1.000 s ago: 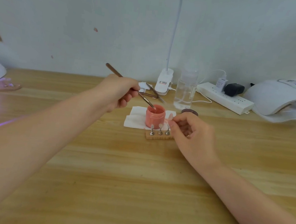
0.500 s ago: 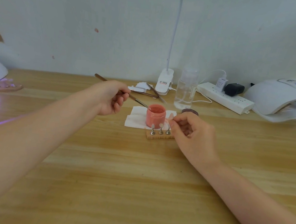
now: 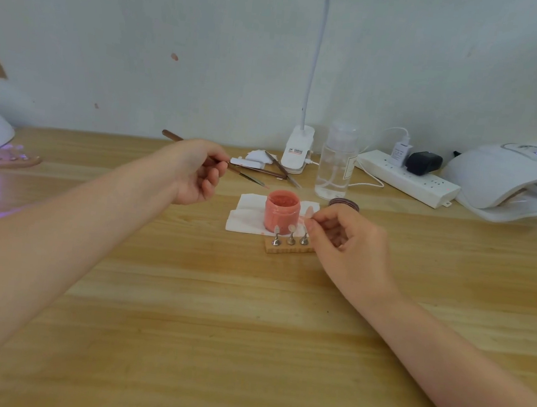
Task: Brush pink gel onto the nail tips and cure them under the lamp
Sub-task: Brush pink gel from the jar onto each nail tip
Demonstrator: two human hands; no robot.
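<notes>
Hands: two, left hand (image 3: 194, 173), right hand (image 3: 348, 244)
Nail tips (image 3: 292, 228) on stands: three
Gel jar (image 3: 282, 211): one
Curing lamps (image 3: 508, 180): two
Power strip (image 3: 407, 179): one

Little can be read here. The white clip base of the desk lamp (image 3: 295, 152) carries a short line of dark print with an orange line under it, too small to make out. The clear bottle (image 3: 336, 164) has a label at its edge, illegible. The curing lamp (image 3: 506, 175) at right shows a small lit blue display, digits unreadable.
</notes>
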